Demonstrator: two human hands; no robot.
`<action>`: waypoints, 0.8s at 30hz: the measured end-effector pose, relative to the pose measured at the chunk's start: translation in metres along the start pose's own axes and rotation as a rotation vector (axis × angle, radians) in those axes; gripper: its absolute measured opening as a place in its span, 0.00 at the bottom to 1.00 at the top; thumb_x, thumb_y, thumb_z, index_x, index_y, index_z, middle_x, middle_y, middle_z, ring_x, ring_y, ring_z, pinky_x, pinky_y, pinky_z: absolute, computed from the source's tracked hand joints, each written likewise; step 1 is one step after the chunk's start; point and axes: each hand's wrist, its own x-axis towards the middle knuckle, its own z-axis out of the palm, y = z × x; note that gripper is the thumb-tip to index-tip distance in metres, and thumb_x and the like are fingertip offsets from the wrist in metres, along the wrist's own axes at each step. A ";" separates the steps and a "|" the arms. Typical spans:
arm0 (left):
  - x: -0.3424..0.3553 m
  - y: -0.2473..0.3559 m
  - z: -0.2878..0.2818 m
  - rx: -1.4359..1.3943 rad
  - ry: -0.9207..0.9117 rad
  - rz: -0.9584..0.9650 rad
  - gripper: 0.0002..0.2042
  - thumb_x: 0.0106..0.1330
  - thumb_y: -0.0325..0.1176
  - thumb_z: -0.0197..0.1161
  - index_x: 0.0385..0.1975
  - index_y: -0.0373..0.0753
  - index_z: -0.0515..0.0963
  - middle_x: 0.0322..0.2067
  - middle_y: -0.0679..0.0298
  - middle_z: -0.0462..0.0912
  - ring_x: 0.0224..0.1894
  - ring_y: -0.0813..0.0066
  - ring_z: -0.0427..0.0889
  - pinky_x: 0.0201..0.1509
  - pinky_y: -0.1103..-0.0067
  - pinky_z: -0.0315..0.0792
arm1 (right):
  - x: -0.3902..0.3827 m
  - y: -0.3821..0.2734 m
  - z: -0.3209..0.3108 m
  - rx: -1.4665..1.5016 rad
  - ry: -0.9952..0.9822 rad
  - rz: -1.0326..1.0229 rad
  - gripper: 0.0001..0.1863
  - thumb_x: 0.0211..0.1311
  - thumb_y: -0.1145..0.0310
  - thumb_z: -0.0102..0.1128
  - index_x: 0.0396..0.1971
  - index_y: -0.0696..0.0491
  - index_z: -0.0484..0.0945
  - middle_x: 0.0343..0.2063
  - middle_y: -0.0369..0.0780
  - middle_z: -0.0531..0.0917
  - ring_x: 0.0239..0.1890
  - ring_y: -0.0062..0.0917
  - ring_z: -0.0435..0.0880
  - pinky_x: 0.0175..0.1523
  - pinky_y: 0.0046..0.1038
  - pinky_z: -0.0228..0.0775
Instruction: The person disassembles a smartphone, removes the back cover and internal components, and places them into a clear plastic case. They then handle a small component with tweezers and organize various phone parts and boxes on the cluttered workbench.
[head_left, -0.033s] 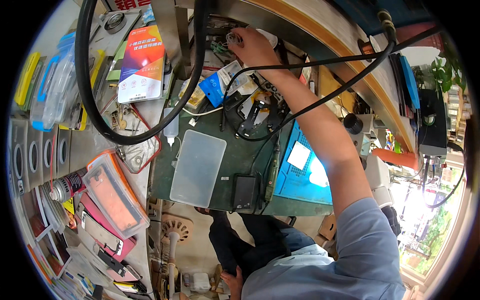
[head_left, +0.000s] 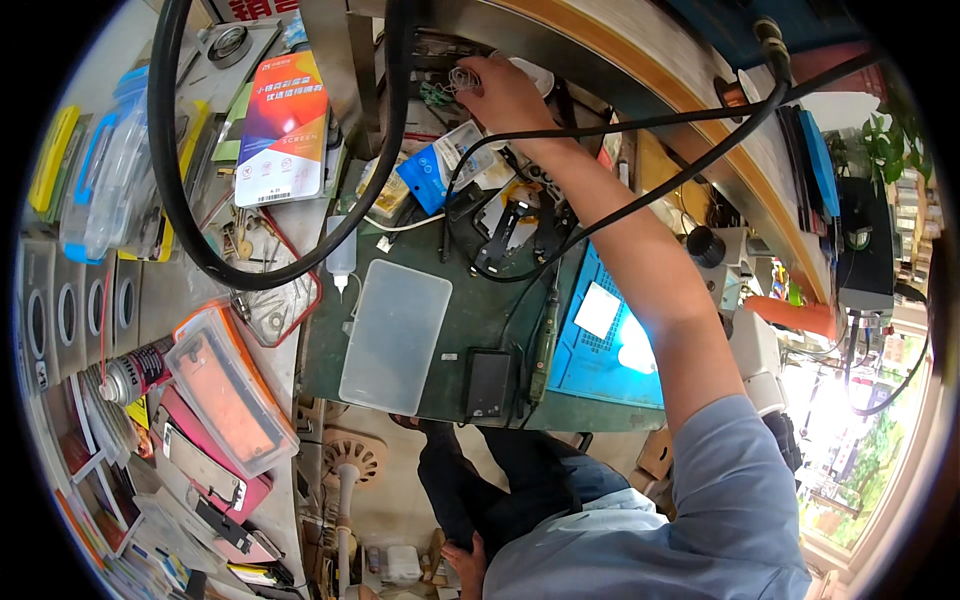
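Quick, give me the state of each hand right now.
Right hand: reached to the back of the bench, fingers curled on a small wire tangle.
Left hand: low by the lap, grip cannot be told.

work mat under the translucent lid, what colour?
Dark green mat, seen in the head view; a blue pad lies at its right.

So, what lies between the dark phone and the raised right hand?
In the head view: green mat, black holder and looped cable lie between phone and right hand.
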 end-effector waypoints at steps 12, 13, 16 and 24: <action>0.002 -0.002 -0.003 0.027 -0.002 0.013 0.32 0.56 0.51 0.68 0.43 0.27 0.62 0.41 0.44 0.63 0.46 0.41 0.68 0.49 0.55 0.66 | 0.000 -0.012 -0.003 -0.035 -0.194 -0.206 0.12 0.54 0.74 0.54 0.36 0.51 0.83 0.35 0.42 0.83 0.44 0.42 0.79 0.50 0.39 0.72; 0.002 -0.003 -0.003 0.033 0.005 0.022 0.33 0.56 0.50 0.68 0.43 0.27 0.61 0.41 0.44 0.63 0.46 0.42 0.69 0.48 0.55 0.66 | -0.003 -0.014 -0.001 -0.008 -0.111 -0.194 0.12 0.53 0.74 0.54 0.36 0.51 0.83 0.35 0.42 0.83 0.44 0.42 0.79 0.50 0.39 0.72; 0.005 -0.010 -0.003 0.063 0.001 0.050 0.33 0.55 0.50 0.68 0.43 0.27 0.61 0.41 0.45 0.63 0.45 0.42 0.69 0.48 0.55 0.66 | -0.005 -0.011 -0.001 -0.007 0.058 -0.096 0.12 0.53 0.74 0.53 0.35 0.52 0.83 0.34 0.42 0.83 0.43 0.41 0.80 0.49 0.39 0.72; 0.004 0.000 -0.008 0.017 -0.046 0.016 0.34 0.57 0.51 0.67 0.45 0.26 0.61 0.42 0.43 0.62 0.45 0.42 0.69 0.49 0.55 0.67 | -0.007 -0.008 0.000 -0.039 -0.189 -0.251 0.12 0.54 0.71 0.52 0.37 0.52 0.82 0.35 0.43 0.83 0.39 0.41 0.81 0.46 0.40 0.73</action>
